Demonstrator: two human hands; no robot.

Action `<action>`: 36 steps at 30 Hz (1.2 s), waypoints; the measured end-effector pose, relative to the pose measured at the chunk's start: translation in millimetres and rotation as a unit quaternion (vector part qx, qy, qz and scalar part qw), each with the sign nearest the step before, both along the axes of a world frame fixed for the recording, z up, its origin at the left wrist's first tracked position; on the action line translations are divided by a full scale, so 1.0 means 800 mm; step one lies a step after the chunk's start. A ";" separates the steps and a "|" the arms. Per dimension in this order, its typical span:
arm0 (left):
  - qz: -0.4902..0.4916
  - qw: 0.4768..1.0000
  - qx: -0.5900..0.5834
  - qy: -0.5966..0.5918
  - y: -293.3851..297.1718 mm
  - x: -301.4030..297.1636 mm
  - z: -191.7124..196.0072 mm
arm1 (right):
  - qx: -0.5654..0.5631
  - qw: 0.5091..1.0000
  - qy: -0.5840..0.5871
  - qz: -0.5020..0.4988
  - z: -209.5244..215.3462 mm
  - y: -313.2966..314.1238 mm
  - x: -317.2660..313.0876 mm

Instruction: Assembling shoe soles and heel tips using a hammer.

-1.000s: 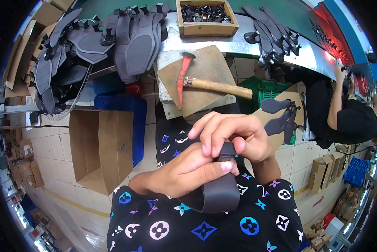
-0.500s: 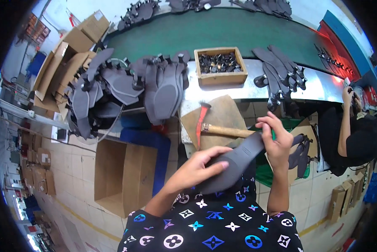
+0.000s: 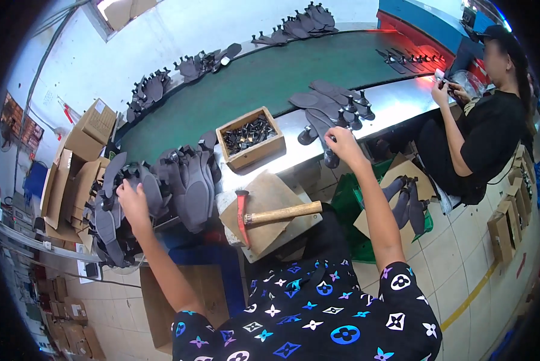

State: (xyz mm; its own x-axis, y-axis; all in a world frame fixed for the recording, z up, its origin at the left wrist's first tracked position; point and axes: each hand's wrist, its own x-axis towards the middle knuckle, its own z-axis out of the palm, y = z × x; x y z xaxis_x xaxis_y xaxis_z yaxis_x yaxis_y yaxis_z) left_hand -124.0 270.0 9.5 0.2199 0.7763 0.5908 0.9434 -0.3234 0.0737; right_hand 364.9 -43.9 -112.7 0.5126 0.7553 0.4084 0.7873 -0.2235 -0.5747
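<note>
My left hand (image 3: 134, 207) reaches to the heap of dark grey shoe soles (image 3: 192, 189) on the left, its thumb and forefinger apart beside one sole's edge. Whether it touches that sole is hard to see. On the right, my right hand (image 3: 346, 146) has its fingers closed at the heel end of a grey heeled sole (image 3: 320, 123). That sole lies with several others, black heels up, along the metal bench edge. Between my arms, a hammer (image 3: 282, 213) with a red head and wooden handle rests on a worn square board (image 3: 270, 237).
A wooden box (image 3: 250, 157) of small black parts stands on the metal ledge (image 3: 396, 99). Beyond runs a green belt (image 3: 234, 96) with soles along its far edge. A co-worker (image 3: 480, 132) sits at the right, near a green crate (image 3: 342, 207). Cardboard boxes (image 3: 80, 141) stand left.
Both hands were holding one sole over my lap; now they are spread apart, left to the heap and right to the row of heeled soles. The view has turned and tilted.
</note>
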 end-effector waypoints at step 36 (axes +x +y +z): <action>-0.211 0.959 -0.166 -0.087 -0.264 0.168 -0.081 | 0.076 0.959 0.249 -0.116 -0.074 -0.207 -0.232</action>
State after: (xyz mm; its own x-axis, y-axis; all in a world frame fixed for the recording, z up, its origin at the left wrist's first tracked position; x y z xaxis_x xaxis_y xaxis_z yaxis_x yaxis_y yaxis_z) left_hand 10.6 59.1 -55.5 0.4767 0.7909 0.3837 0.6970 -0.6061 0.3833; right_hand 179.1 -209.7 -172.2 0.8191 0.5490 0.1664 0.3467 -0.2426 -0.9060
